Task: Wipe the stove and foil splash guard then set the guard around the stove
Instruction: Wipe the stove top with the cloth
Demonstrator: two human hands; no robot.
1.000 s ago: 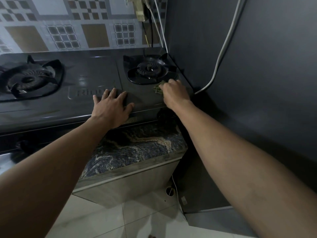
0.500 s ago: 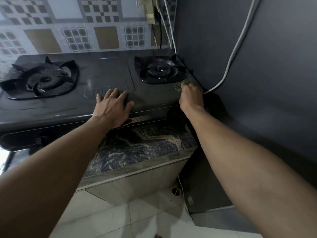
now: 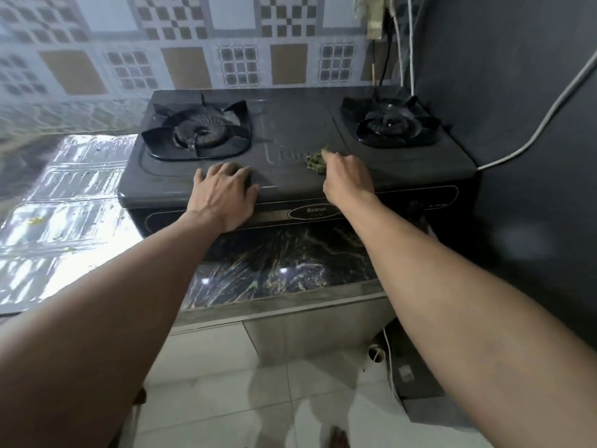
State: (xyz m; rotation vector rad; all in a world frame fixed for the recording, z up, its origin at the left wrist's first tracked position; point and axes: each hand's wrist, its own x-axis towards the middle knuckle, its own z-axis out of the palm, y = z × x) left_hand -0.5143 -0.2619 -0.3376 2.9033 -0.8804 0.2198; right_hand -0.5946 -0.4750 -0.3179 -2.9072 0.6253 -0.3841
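A black two-burner gas stove [image 3: 290,140] stands on a dark marbled counter. My left hand [image 3: 223,192] lies flat on the stove's front edge, below the left burner [image 3: 197,132], holding nothing. My right hand [image 3: 347,177] presses a small green scrub pad [image 3: 315,161] onto the stove top between the burners, left of the right burner [image 3: 392,122]. The foil splash guard [image 3: 64,195] lies flat and shiny on the counter to the left of the stove, with small bits of debris on it.
A patterned tile wall [image 3: 193,43] runs behind the stove. A dark wall [image 3: 517,92] closes the right side, with a white cable [image 3: 529,137] hanging across it. The marbled counter front [image 3: 290,270] lies below the stove. Pale floor tiles [image 3: 258,399] show beneath.
My right hand has slid the green pad left from the stove's right edge to the middle. My left hand has shifted left along the front edge. The view has swung left, showing the foil.
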